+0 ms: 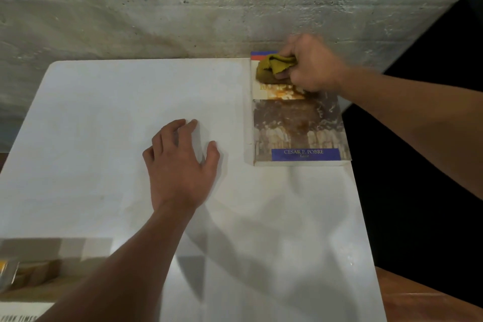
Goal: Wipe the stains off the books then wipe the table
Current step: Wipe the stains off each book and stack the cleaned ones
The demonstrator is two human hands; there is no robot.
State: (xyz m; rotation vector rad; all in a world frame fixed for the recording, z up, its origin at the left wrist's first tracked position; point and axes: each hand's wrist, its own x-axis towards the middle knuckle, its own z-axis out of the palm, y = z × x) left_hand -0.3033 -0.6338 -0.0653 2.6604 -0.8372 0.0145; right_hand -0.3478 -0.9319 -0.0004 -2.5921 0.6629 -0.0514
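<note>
Head view: mid-wipe on the stained book, table not wiped yet.

Nearest, another book [31,269] sits at the table's [104,138] left corner. The left hand [180,165] rests flat, fingers spread, holding nothing. Far right, the right hand [311,63] has fingers curled round a bunched yellow cloth [271,68] on the book [298,125]. I'd brace that cover and drag toward the orange stain [295,94].

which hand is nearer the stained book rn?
Right. The right hand grips the yellow cloth on the far end of the stained book. The left hand rests flat on the white table, apart from the book's left edge.
</note>
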